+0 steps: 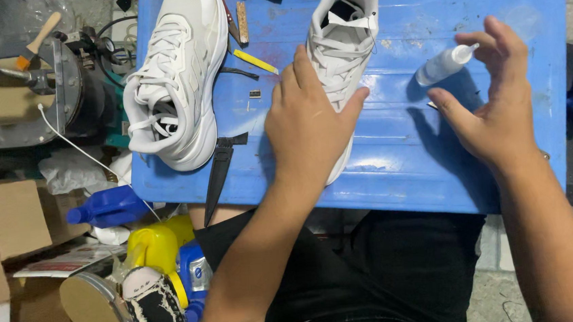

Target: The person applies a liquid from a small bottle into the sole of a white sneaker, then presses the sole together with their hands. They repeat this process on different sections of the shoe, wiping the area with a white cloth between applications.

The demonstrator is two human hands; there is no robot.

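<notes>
Two white sneakers lie on a blue surface (396,173) across the person's lap. The left hand (308,128) presses flat on the nearer sneaker (344,34), fingers together over its laces, pinning it. The right hand (493,107) hovers with fingers spread apart, holding nothing, just beside a small clear squeeze bottle (444,65) lying on its side. Keeping that firm downward press steadies the shoe. The bottle's contents look clear, perhaps glue. The second sneaker (174,74) rests untouched to the left.
</notes>
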